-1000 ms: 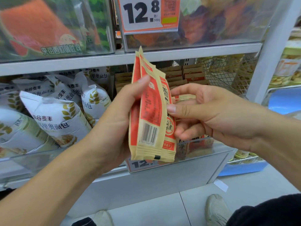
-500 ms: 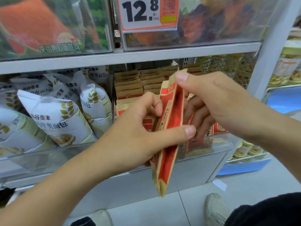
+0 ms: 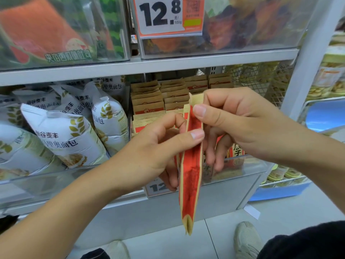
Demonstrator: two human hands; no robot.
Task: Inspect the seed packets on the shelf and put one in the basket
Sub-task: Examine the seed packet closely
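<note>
Both hands, left (image 3: 149,156) and right (image 3: 237,124), pinching red seed packet (image 3: 192,165) edge-on; shelf tag (image 3: 162,15) "12.8 元/500g"

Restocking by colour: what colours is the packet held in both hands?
Red with tan kraft-paper edges: the seed packet, seen edge-on in the head view.

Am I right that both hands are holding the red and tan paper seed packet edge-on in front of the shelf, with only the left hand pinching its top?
Not quite: the head view shows the right hand pinching the top of the red and tan paper seed packet, while the left hand holds it lower down. Both hold it edge-on before the shelf.
</note>
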